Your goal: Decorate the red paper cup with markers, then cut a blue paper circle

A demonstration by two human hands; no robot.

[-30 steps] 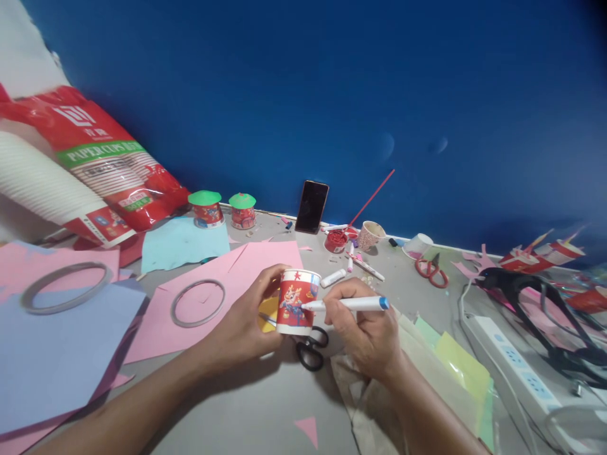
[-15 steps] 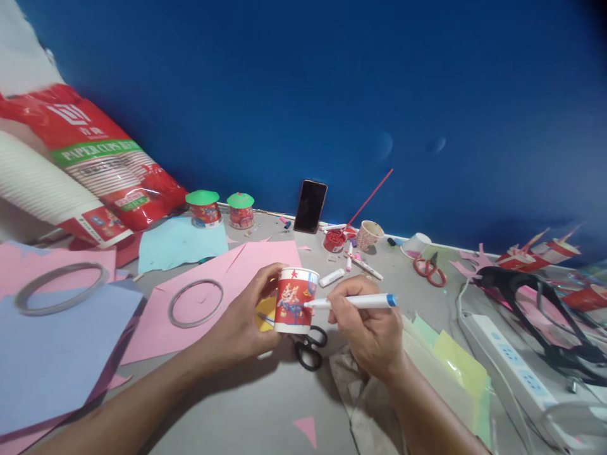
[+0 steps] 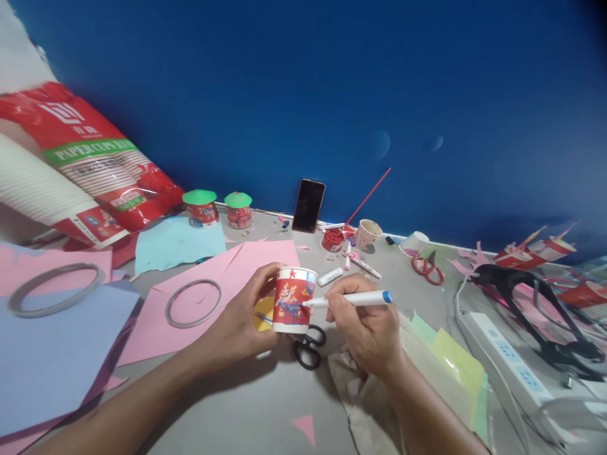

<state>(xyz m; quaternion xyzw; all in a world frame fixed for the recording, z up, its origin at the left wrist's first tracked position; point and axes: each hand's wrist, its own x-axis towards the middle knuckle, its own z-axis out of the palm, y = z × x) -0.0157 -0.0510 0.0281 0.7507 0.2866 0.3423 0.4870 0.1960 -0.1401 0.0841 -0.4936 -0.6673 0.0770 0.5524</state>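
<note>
**Marker tip on cup wall**

We grip the small red-printed paper cup (image 3: pixel 294 299) in our left hand (image 3: pixel 239 328), fingers wrapped around its far side, upright above the grey tabletop (image 3: pixel 246 411). Our right hand (image 3: pixel 365 328) pinches the white blue-capped marker (image 3: pixel 348 299), its tip touching the cup's wall. Black-handled scissors (image 3: pixel 308 347) lie just beneath the cup, beside the pink paper sheet (image 3: pixel 208 297).

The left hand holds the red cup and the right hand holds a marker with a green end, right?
Not quite. In the head view the marker has a blue end, not green. The left hand does hold the red paper cup; the right hand holds the marker.
</note>
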